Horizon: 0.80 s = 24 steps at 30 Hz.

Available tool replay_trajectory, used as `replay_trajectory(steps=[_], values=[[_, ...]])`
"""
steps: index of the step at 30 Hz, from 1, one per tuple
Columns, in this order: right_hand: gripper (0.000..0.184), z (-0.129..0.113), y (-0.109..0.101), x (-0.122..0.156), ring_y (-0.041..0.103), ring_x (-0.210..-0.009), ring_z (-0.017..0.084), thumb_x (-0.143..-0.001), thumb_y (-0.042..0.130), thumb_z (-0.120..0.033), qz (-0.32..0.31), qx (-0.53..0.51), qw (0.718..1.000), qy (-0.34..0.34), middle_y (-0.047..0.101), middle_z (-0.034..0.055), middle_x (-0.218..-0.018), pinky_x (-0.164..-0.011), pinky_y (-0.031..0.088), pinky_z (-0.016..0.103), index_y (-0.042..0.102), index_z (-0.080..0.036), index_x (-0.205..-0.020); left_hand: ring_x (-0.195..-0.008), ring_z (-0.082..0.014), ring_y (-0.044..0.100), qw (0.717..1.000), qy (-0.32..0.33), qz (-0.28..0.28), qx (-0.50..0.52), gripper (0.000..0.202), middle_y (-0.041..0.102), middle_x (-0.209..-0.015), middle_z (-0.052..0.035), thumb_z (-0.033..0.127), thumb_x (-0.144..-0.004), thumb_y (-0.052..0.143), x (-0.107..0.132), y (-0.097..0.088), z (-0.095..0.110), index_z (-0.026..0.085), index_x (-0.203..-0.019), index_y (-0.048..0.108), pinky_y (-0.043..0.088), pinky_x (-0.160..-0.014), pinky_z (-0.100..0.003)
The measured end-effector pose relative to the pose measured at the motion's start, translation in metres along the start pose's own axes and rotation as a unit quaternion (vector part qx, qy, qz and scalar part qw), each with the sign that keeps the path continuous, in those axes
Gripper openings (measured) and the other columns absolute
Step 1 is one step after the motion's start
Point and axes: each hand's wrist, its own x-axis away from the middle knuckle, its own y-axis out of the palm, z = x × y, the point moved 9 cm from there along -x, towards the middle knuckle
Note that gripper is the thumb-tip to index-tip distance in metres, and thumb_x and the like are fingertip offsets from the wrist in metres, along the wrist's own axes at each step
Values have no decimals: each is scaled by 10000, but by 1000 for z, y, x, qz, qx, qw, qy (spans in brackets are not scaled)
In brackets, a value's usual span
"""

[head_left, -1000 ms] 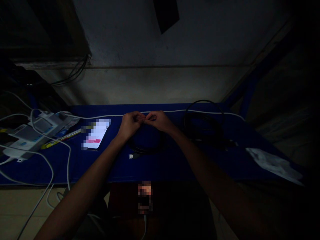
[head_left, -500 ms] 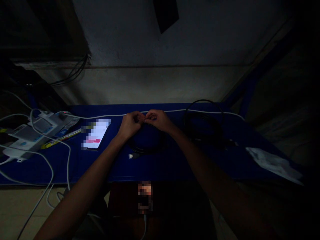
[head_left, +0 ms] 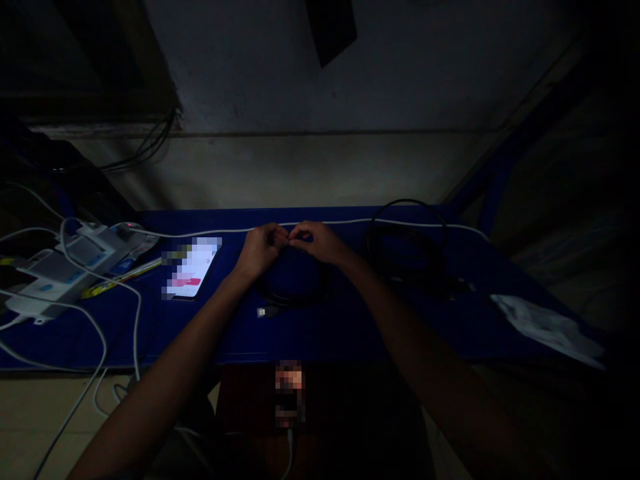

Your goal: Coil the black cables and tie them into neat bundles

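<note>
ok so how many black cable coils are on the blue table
2. The first coil lies under the left hand and right hand, which pinch at its far edge; the second coil lies to its right. It is dark, so more may be hidden.

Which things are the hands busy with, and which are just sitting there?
Busy with:
- left hand and right hand, pinched together at the far edge of the black cable coil
- its plug

Just sitting:
- phone
- power strips
- white cable
- second black coil
- white sheet
</note>
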Motion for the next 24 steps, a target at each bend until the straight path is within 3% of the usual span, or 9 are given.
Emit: replay_trajectory(steps=[8,24], values=[[60,-3,1,0,711,-940,228,-914,699,-287,-7,25,999,25,786,50,-998,-959,557,425,741,-248,-901,-896,-223,746,999,14,-7,-37,172,814,-976,-74,214,-898,623,-1,2,-4,206,-975,777,536,-801,-335],[74,-5,2,1,719,-978,231,-881,724,-296,8,24,1000,-9,791,40,-1009,-968,519,390,755,-239,-917,-912,-227,735,999,7,2,-39,145,793,-987,-78,221,-941,604,0,2,-1,199,-1002,734,542,-818,-341]])
